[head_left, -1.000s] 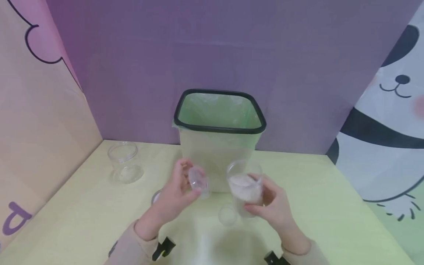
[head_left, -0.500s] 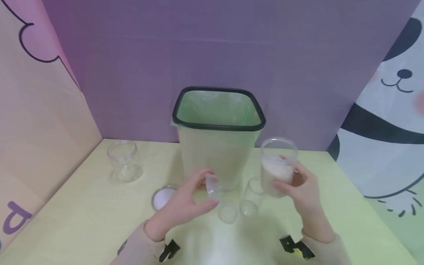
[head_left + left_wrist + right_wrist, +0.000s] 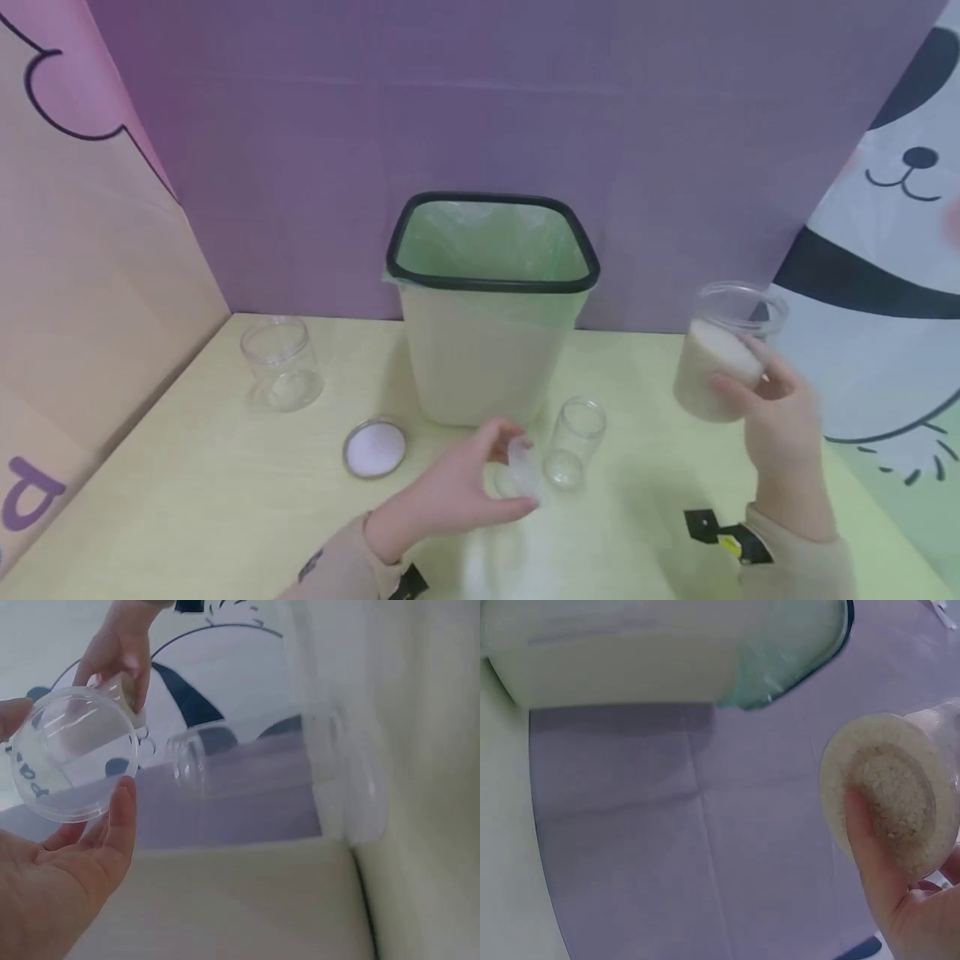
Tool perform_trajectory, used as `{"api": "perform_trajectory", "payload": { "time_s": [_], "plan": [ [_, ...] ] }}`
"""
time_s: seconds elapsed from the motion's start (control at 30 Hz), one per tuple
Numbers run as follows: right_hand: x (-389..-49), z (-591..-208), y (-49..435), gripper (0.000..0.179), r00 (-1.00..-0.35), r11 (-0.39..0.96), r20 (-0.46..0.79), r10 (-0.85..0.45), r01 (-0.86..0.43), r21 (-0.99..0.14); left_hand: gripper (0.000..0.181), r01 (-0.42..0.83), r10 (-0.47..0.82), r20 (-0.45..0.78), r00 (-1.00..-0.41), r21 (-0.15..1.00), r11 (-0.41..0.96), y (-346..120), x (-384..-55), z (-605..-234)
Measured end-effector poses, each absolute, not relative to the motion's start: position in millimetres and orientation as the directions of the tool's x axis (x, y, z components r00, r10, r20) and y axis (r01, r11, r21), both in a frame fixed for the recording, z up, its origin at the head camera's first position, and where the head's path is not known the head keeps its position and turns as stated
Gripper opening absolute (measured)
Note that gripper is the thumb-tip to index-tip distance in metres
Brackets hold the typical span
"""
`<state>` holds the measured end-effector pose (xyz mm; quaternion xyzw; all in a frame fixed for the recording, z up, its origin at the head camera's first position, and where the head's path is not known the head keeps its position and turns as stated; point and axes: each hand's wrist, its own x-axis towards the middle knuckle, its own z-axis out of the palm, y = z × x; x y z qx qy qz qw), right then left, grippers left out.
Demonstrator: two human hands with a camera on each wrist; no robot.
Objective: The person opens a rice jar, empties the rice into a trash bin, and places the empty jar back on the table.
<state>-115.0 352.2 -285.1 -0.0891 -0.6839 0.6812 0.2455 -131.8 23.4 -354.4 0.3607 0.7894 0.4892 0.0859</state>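
My left hand (image 3: 461,492) pinches a clear plastic lid (image 3: 522,467) by its edges, low over the table's middle. The left wrist view shows this round lid (image 3: 56,784) between thumb and fingertips. My right hand (image 3: 787,417) grips a clear jar (image 3: 712,367) partly filled with whitish grains, raised and tilted at the right. In the right wrist view a finger lies on the jar's base (image 3: 896,795). Just right of my left hand stands a clear, slim jar (image 3: 577,442) that looks empty. Another clear disc lies on the table, partly hidden behind the held lid.
A pale bin (image 3: 487,358) with a green liner (image 3: 491,237) and dark rim stands at the back centre. A wide clear jar (image 3: 281,367) stands at the back left. Left of centre lies a round lid (image 3: 375,448) with a metallic-looking rim and white inside.
My right hand has carried the jar of grains right and upward, away from the slim jar, which is now in plain sight. My left hand has moved right and down with the lid.
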Motion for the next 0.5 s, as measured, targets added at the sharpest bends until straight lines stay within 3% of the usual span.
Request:
{"api": "perform_trajectory", "payload": {
  "time_s": [0.37, 0.5],
  "plan": [
    [-110.0, -277.3, 382.9, 0.055, -0.813, -0.009, 0.174, 0.555, -0.215, -0.977, 0.074, 0.468, 0.814, 0.062, -0.578, 0.842, 0.268, 77.4, -116.1, -373.0],
    [-110.0, -277.7, 386.6, 0.056, -0.802, -0.008, 0.154, 0.577, -0.194, -0.981, 0.069, 0.451, 0.811, 0.032, -0.584, 0.843, 0.292, 102.4, -114.0, -378.5]
  ]
}}
